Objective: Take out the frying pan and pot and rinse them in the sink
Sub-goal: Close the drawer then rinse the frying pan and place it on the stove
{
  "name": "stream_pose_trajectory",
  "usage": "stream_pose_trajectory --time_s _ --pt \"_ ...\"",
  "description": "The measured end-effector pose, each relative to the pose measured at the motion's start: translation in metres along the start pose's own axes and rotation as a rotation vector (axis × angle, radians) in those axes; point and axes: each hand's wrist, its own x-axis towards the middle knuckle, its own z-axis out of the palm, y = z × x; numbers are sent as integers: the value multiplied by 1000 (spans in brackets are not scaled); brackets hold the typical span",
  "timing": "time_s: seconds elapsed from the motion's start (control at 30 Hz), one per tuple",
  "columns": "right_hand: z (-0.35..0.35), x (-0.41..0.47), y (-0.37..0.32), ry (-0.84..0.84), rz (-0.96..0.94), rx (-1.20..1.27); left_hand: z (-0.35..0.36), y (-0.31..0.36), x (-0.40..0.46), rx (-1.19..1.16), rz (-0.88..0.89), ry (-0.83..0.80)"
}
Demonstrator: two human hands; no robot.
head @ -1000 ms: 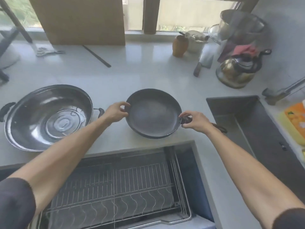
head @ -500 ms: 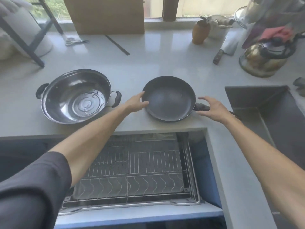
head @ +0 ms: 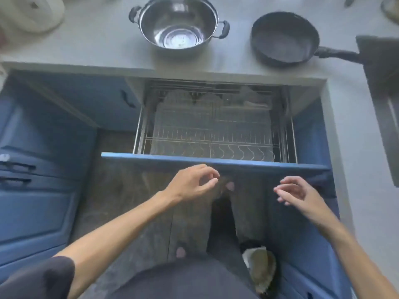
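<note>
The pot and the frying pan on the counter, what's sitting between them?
Nothing. In the head view, only a bare strip of grey countertop separates the steel pot from the frying pan. They stand apart, the pot's right handle pointing toward the pan.

Bare forearms; a dark short sleeve [head: 43, 275] on the left arm, dark clothing [head: 183, 281] at the waist, a slipper [head: 260, 268].

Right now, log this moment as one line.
pot on counter | frying pan on counter | drawer open | left hand empty | right hand empty
</note>
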Motion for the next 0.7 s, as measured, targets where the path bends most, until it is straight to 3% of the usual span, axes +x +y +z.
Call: stream_pose_trajectory --time_s 0.17,0.3,0.4,0.47,0.57,0.7 --pt "69 16 25 -76 48 -101 52 -38 -42 -115 -259 -65" --pt "113 63 57 -35 41 -251 78 -78 -11 -144 -398 -90" --pt "146 126 96 -93 -47 -462 110 -121 34 -60 -407 -78" --pt "162 166 123 -99 -25 -516 132 -142 58 -117 -438 4" --pt "177 202 154 47 -1 -425 160 -163 71 -232 -486 196" --pt "179 221 171 123 -76 -403 168 -171 71 -253 -420 270"
